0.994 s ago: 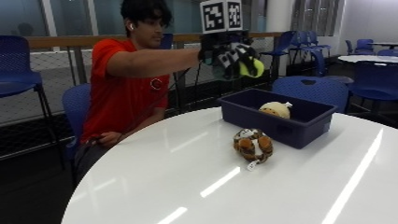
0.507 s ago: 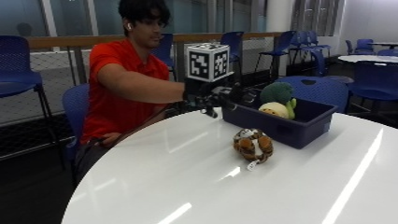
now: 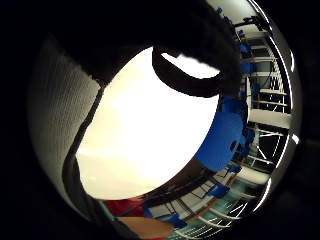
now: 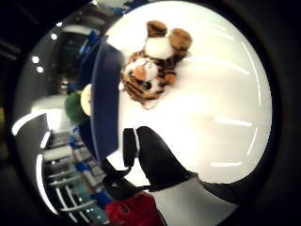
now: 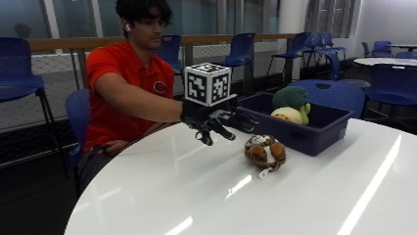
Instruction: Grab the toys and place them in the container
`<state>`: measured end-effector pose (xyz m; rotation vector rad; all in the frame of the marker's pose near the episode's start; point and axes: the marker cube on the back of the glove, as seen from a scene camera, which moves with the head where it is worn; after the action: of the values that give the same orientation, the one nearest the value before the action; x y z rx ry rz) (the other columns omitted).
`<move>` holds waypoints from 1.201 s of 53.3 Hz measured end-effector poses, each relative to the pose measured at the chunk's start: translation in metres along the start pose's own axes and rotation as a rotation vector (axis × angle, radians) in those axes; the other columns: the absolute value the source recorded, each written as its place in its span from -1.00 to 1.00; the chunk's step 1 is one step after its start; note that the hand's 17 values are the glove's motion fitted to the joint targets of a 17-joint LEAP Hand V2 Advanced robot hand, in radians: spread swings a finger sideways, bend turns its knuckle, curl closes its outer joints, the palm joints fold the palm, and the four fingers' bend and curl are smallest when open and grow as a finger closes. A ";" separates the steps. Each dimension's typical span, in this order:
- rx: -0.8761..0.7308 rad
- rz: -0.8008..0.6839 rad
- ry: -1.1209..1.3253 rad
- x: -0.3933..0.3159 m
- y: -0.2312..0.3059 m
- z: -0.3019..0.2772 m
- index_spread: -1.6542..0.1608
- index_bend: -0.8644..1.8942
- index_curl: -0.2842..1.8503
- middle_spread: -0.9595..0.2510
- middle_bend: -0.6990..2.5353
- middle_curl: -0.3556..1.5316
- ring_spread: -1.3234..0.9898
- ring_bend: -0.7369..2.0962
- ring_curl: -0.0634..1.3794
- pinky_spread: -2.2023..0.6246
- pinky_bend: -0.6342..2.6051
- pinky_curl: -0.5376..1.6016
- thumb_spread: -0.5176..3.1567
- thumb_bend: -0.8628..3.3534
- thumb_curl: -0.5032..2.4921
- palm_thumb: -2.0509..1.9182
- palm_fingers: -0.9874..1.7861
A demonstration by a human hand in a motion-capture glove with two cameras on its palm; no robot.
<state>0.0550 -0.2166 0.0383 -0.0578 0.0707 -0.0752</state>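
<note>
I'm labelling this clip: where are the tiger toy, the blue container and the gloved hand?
tiger toy (image 5: 264, 152): outside view, on its striped body.
blue container (image 5: 312, 138): outside view, on its front wall.
gloved right hand (image 5: 215, 125): outside view, on the middle of the glove.

Outside view: across the white table (image 5: 196, 196), facing the seated person. Thumb-side palm view: close above the tabletop, facing the tiger toy (image 4: 148, 77) and blue bin (image 4: 106, 94), both shared. Little-finger-side view: apparently bare tabletop, partly blocked.
</note>
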 end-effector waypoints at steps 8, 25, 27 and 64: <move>-0.012 -0.020 -0.024 -0.044 -0.022 0.011 0.45 -0.29 -0.54 0.57 -0.49 -0.37 0.22 -0.37 -0.63 0.65 0.07 -0.18 -0.14 -0.62 -0.49 0.00 -0.46; -0.051 -0.005 -0.024 -0.100 -0.061 0.034 0.45 -0.28 -0.54 0.58 -0.49 -0.38 0.22 -0.37 -0.66 0.65 0.06 -0.18 -0.14 -0.62 -0.50 0.00 -0.45; -0.036 0.004 -0.008 -0.104 -0.065 0.037 0.45 -0.28 -0.54 0.57 -0.49 -0.38 0.22 -0.37 -0.66 0.65 0.06 -0.18 -0.14 -0.62 -0.50 0.00 -0.45; -0.203 0.055 0.138 -0.095 -0.078 0.062 0.40 -0.17 -0.48 0.48 -0.46 -0.47 0.05 0.08 -0.46 0.36 0.15 -0.18 -0.01 -0.55 -0.44 0.14 0.11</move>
<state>-0.0408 -0.2837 0.1112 -0.2532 0.2173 -0.0165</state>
